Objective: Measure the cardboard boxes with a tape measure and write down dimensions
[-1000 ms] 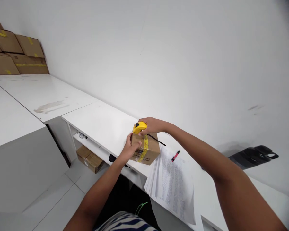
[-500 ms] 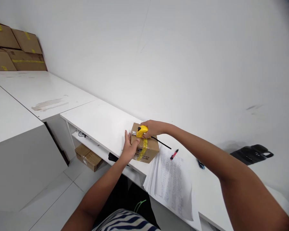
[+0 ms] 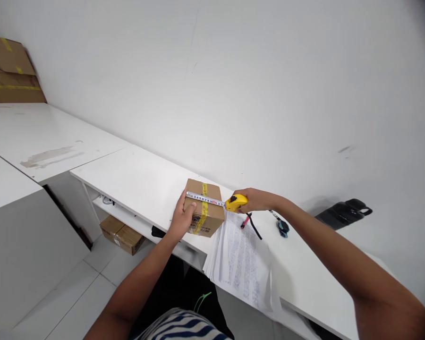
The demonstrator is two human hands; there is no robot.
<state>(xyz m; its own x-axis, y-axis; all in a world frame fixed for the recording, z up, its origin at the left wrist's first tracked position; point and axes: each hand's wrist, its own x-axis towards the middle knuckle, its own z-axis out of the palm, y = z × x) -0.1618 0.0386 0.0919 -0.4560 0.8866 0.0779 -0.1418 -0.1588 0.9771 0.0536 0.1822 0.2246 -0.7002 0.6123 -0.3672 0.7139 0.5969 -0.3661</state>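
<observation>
Head view: papers [image 3: 239,269] beside box [image 3: 213,218], pen [image 3: 246,221] near.

Both our arms [image 3: 127,297] stretch forward — our left forearm [image 3: 147,269] angles up to the left hand [image 3: 181,223], thumb [image 3: 191,208] apart from fingers [image 3: 181,202] — while our right hand [image 3: 248,199] curls in a grip, wrist [image 3: 273,201] fairly straight, right elbow [image 3: 357,288] bent out wide.

Matt cardboard box [image 3: 212,222], shiny plastic-looking packing tape [image 3: 202,216], smooth plastic tape measure [image 3: 237,202], thin paper sheets [image 3: 239,264], smooth surface [image 3: 138,182], glossy bottle [image 3: 340,215]
</observation>
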